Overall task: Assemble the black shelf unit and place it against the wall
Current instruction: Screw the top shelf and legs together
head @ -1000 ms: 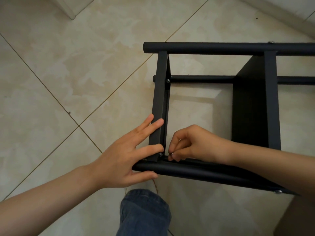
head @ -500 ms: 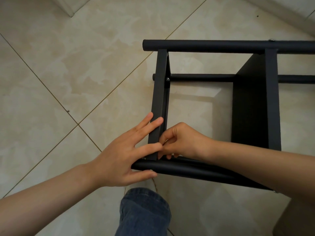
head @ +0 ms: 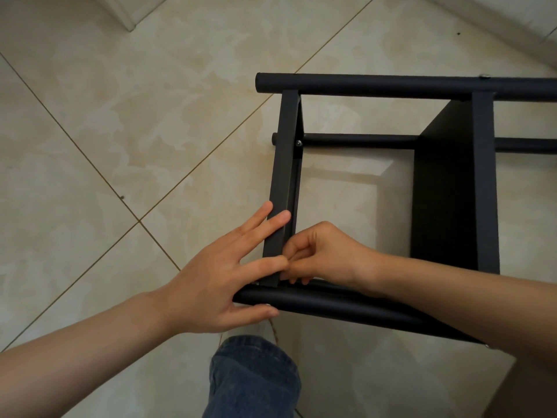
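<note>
**A:** What's changed at the grip?

**B:** Nearest, on this side of it, is a knee in jeans (head: 253,378). Then comes the left hand (head: 211,285), fingers spread straight and pressed flat on the end panel (head: 280,206), thumb against the near tube (head: 331,306). A second ago the corner screw sat bare beside the right hand (head: 325,257). Now those fingers are bunched over that spot, tips pinched together against the left forefinger (the screw is hidden, so I only judge they're turning it).

**A:** Meaning?

**B:** This corner is probably being tightened by hand. The black shelf unit (head: 485,176) lies on its side on the floor tiles (head: 120,116), not yet against a wall.

**A:** Count outward from the grip.

**B:** Two hands. Three tubes: the near one under the hands, then the thin tube (head: 361,141) and the top tube (head: 391,86) beyond. Two panels: the one being held, and a second panel (head: 443,191) right of the grip. One far screw (head: 298,143) shows plainly at the held panel's far end.
</note>
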Motion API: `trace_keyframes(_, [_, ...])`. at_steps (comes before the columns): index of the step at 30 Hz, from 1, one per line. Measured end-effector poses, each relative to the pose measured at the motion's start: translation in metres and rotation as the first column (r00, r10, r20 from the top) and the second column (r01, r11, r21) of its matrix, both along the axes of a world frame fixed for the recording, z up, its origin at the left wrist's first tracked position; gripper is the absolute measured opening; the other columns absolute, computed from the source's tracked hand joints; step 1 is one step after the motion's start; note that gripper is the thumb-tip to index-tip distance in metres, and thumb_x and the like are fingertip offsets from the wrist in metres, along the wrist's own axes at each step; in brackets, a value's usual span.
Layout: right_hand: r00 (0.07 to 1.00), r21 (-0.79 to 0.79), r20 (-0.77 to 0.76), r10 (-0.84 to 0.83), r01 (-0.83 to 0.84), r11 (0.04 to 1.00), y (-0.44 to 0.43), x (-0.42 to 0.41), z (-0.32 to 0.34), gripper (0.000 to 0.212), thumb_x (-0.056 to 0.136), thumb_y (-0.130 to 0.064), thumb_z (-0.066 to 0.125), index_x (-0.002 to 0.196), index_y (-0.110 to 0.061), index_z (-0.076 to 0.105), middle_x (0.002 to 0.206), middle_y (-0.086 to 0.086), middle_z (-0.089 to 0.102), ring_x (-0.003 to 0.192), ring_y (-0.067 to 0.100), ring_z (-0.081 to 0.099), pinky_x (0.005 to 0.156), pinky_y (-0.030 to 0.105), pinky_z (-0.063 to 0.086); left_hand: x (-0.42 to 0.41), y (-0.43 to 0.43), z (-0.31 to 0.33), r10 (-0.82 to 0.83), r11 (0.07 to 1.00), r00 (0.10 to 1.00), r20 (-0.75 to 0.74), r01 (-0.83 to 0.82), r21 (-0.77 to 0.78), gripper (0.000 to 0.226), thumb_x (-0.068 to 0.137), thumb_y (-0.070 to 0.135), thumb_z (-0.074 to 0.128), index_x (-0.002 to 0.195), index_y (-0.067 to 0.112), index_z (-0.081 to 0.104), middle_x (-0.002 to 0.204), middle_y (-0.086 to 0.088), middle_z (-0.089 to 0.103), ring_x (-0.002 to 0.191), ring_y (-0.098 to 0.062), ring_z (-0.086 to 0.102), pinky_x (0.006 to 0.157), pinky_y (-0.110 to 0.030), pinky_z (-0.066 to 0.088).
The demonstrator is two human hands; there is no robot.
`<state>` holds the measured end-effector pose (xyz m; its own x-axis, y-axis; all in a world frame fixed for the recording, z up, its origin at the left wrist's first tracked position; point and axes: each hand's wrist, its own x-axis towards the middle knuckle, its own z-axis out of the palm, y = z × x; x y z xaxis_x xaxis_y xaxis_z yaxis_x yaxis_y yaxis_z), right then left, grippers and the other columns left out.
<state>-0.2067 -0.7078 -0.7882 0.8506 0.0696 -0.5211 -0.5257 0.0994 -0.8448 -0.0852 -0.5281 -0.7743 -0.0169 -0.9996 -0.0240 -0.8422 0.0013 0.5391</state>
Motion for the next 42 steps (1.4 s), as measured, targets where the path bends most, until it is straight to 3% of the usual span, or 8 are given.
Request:
trace_keyframes(8, [0.998,0.140,-0.063,-0.016,0.025,0.990,-0.004,-0.006,0.000,0.012,0.088,-0.010,0.071,0.082,-0.018,0.078,0.070,-0.004,0.072,0.066,0.003,0.065,0.066,0.017,0.054,-0.001,0.000,-0.001,-0.004,1.000,1.000,0.008,0.005,-0.011,0.049,0.097,0.053,0.056,0.133,0.020,0.060,0.164,-0.020,0.021,0.155,-0.036,0.010,0.121,-0.030,0.024])
trace_keyframes(15, [0.967,0.347,-0.246,0.063,0.027,0.938,-0.002,0.000,-0.007,0.025,0.089,-0.009,0.070,0.070,-0.024,0.075,0.073,-0.004,0.070,0.068,0.008,0.056,0.074,0.025,0.048,0.000,0.000,-0.004,-0.008,1.000,1.000,0.021,0.008,-0.026,0.050,0.097,0.054,0.055,0.137,0.024,0.053,0.166,-0.017,0.019,0.155,-0.037,0.009,0.123,-0.032,0.023])
trace_keyframes(20, [0.942,0.439,-0.308,0.135,0.015,0.898,-0.005,0.000,-0.011,0.008,0.092,-0.012,0.066,0.091,-0.014,0.074,0.086,0.003,0.070,0.073,0.012,0.059,0.078,0.026,0.052,0.000,0.002,-0.005,-0.005,1.000,1.000,0.026,0.005,-0.024,0.055,0.095,0.054,0.058,0.141,0.027,0.048,0.167,-0.014,0.017,0.155,-0.036,0.009,0.123,-0.033,0.022])
trace_keyframes(27, [0.917,0.443,-0.373,0.144,0.040,0.896,-0.005,0.000,-0.017,0.028,0.092,-0.016,0.067,0.117,-0.004,0.069,0.092,0.003,0.071,0.080,0.014,0.061,0.087,0.031,0.049,0.000,0.000,-0.004,-0.004,0.999,1.000,0.027,0.005,-0.035,0.052,0.095,0.053,0.058,0.138,0.026,0.050,0.166,-0.016,0.020,0.155,-0.036,0.010,0.123,-0.031,0.021])
trace_keyframes(31, [0.916,0.420,-0.369,0.154,0.017,0.907,-0.003,0.003,-0.018,0.011,0.092,-0.018,0.067,0.094,-0.010,0.074,0.084,0.002,0.070,0.074,0.012,0.060,0.084,0.030,0.049,0.000,0.000,-0.002,-0.007,1.000,1.000,0.025,0.007,-0.029,0.049,0.094,0.052,0.060,0.132,0.022,0.057,0.164,-0.019,0.023,0.155,-0.037,0.010,0.123,-0.031,0.021])
trace_keyframes(36, [0.918,0.384,-0.359,0.166,-0.017,0.923,-0.001,0.004,-0.020,0.028,0.092,-0.025,0.067,0.065,-0.021,0.074,0.072,-0.002,0.068,0.066,0.009,0.058,0.072,0.024,0.049,0.000,0.001,-0.002,-0.005,1.000,1.000,0.021,0.006,-0.024,0.048,0.094,0.052,0.061,0.128,0.018,0.063,0.164,-0.020,0.024,0.155,-0.038,0.011,0.123,-0.032,0.022])
trace_keyframes(40, [0.917,0.436,-0.358,0.176,-0.003,0.900,-0.005,0.003,-0.018,0.009,0.092,-0.017,0.067,0.094,-0.011,0.074,0.083,0.001,0.070,0.075,0.013,0.058,0.084,0.030,0.049,0.000,0.001,-0.004,-0.005,1.000,1.000,0.013,0.005,-0.026,0.048,0.095,0.053,0.058,0.134,0.025,0.053,0.166,-0.017,0.021,0.155,-0.037,0.010,0.123,-0.033,0.023])
trace_keyframes(42, [0.917,0.451,-0.352,0.186,-0.008,0.892,-0.007,0.003,-0.018,0.015,0.091,-0.015,0.067,0.103,-0.008,0.073,0.087,0.001,0.070,0.079,0.013,0.059,0.087,0.032,0.049,0.000,0.001,-0.005,-0.005,0.999,1.000,0.013,0.006,-0.033,0.049,0.095,0.053,0.058,0.136,0.026,0.051,0.166,-0.016,0.020,0.155,-0.037,0.010,0.123,-0.033,0.023])
